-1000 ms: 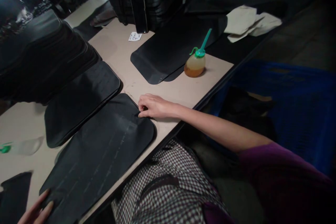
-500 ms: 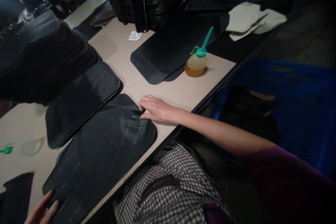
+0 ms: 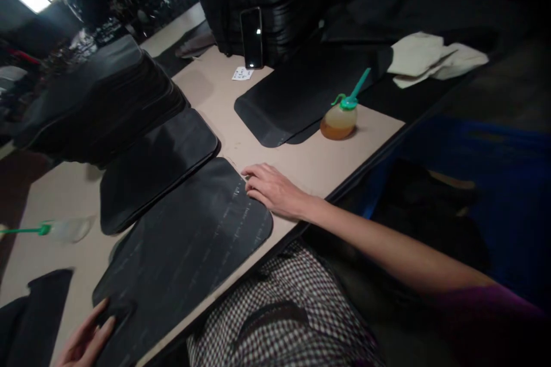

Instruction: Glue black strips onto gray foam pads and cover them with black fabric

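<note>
A flat black sheet with rounded corners and rows of faint pale marks (image 3: 185, 235) lies on the table in front of me. My left hand (image 3: 88, 335) is at its near-left end, thumb and a finger closed on the edge, where the material bulges slightly. My right hand (image 3: 275, 192) rests at the sheet's right edge, fingers loosely bent and apart, fingertips touching the border. Beyond the sheet lies a low pile of similar black pieces (image 3: 159, 166).
A tall black stack (image 3: 107, 92) stands at the back left. A phone (image 3: 252, 38) leans upright behind a paper note (image 3: 243, 73). A squeeze bottle of amber liquid (image 3: 340, 122) stands right; another bottle (image 3: 69, 229) lies left. Pale cloth (image 3: 417, 54) and a blue crate (image 3: 512, 200) are right.
My right hand has loosened at the sheet's edge, and the wrinkles beside it have flattened. My left hand stays at the near-left end. The whole view has shifted slightly.
</note>
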Tool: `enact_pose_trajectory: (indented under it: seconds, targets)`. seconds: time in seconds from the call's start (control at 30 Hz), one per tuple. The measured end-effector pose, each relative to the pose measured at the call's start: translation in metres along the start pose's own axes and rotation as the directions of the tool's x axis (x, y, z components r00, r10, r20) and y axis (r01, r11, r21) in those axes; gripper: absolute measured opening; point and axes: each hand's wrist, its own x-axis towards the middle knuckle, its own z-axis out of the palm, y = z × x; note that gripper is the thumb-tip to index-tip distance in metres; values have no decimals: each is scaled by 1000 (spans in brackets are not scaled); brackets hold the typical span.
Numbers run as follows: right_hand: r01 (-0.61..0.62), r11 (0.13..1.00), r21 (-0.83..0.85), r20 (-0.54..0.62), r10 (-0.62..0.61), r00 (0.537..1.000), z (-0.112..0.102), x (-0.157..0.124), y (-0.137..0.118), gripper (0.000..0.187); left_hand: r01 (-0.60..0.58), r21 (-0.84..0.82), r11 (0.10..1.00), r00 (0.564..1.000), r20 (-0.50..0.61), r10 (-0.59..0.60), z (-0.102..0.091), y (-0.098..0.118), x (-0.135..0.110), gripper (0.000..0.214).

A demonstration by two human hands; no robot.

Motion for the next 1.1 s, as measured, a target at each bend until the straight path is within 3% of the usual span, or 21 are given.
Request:
enact_pose_trajectory:
  seconds: [0.13, 0.27, 0.5, 0.7, 0.9, 1.03, 1.1]
  targets:
    - [57, 993, -108, 22, -55, 998, 8, 4, -13, 31, 25, 14, 1000, 999, -42, -25, -1, -12, 7, 75]
    - [108, 970, -217, 95, -89, 992, 20, 15, -23, 48, -1, 23, 1000, 1000, 11, 1, -4, -22, 13, 72]
    - [111, 927, -359, 165, -54, 985, 43, 18, -24, 52, -52, -5, 999, 997, 59, 52, -6, -20, 9, 86]
    - [187, 907, -379, 154, -137, 978, 58, 17, -4, 53, -93, -352, 931, 992, 51, 118, -2, -10, 25, 87]
    - [226, 894, -387, 134, -188, 973, 64, 16, 5, 55, 44, -598, 800, 995, 96, 16, 4, 5, 64, 92]
    - [228, 890, -396, 128, -192, 973, 65, 15, 8, 55, -171, -526, 833, 982, -22, 188, 12, 7, 72, 67]
    - [232, 885, -403, 140, -191, 972, 65, 15, 9, 55, -321, -432, 843, 947, -121, 298, 15, 4, 70, 44]
